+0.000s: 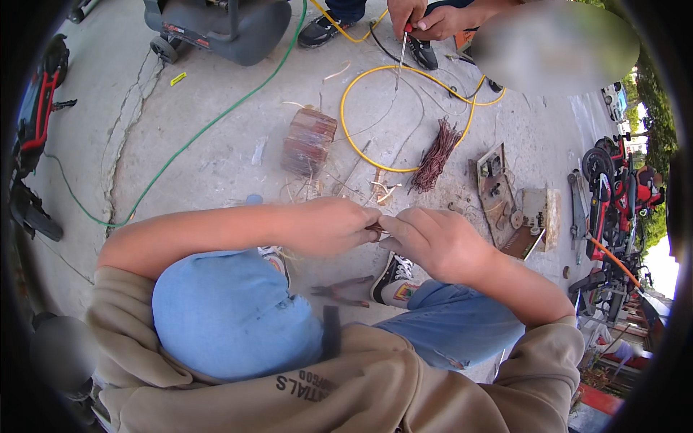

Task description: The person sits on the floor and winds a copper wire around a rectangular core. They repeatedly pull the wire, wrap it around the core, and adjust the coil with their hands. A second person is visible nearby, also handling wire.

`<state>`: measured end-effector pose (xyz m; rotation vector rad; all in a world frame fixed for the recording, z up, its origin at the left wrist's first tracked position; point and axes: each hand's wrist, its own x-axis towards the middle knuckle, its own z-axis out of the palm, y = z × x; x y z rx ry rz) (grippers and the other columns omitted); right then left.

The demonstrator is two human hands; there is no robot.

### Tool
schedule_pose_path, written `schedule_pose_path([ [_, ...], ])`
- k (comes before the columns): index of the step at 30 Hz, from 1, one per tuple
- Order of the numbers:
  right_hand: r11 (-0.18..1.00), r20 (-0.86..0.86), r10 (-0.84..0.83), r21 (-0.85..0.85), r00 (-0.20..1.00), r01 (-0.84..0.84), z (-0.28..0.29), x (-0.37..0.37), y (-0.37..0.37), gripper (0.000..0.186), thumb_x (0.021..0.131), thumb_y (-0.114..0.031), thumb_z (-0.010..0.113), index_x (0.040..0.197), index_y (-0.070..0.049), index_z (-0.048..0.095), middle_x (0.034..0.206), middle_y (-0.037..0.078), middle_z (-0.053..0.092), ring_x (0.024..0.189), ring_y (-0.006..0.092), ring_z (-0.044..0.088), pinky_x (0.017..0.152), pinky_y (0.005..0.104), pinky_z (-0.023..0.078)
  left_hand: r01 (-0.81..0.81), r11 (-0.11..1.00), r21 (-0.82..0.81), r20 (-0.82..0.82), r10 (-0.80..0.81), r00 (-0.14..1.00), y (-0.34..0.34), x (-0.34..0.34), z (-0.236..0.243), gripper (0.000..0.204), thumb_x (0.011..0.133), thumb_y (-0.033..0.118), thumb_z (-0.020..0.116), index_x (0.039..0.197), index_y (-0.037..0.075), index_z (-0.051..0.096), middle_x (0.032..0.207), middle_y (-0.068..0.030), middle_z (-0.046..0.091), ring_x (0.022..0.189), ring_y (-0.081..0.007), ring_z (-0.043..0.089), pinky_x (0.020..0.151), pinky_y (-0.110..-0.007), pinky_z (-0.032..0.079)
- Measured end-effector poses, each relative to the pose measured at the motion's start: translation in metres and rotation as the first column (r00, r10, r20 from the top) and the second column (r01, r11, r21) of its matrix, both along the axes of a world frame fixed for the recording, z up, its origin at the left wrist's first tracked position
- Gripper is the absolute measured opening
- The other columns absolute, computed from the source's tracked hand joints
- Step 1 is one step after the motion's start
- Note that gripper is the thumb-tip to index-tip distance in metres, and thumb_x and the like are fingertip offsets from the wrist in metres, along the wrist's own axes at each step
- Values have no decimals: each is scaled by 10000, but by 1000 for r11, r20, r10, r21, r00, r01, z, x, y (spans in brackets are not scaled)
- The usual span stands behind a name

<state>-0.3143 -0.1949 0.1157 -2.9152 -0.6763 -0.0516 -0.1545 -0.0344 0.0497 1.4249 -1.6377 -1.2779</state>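
Above my knees, my left hand (333, 225) and my right hand (433, 240) meet with fingers closed. Between their fingertips shows a short bit of copper-brown wire (375, 228), pinched from both sides; its exact shape is mostly hidden by the fingers. Just beyond my left hand, a reddish-brown block (309, 141) wound in layers, like a transformer coil, stands on the concrete. Thin loose wires trail from its base. On the ground between my feet lies a pair of pliers (343, 291), dim in the shade.
Ahead, another person's hands (433, 22) hold a red-handled screwdriver (400, 63). A yellow hose (342, 108) loops beside a bundle of dark red wire (436, 156). At right stands an opened metal casing (498, 191). A green hose (209, 126) crosses the left, near a wheeled black machine (231, 32).
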Motion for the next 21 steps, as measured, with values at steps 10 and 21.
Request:
schedule_pose_path([
  [10,989,-28,69,-127,997,-72,5,7,-7,166,677,-140,618,784,-34,550,686,45,465,563,171,560,476,300,466,17,999,-43,16,-17,1000,-7,-2,3,282,1000,265,477,1040,-11,526,873,-233,614,809,-438,597,722,-494,467],
  [21,475,-722,-71,582,688,660,5,37,-18,325,975,-285,567,795,-14,561,524,17,415,429,159,494,393,304,382,-168,850,-499,193,298,935,-4,16,-10,248,980,257,491,1009,10,509,808,-196,584,729,-395,607,652,-490,474],
])
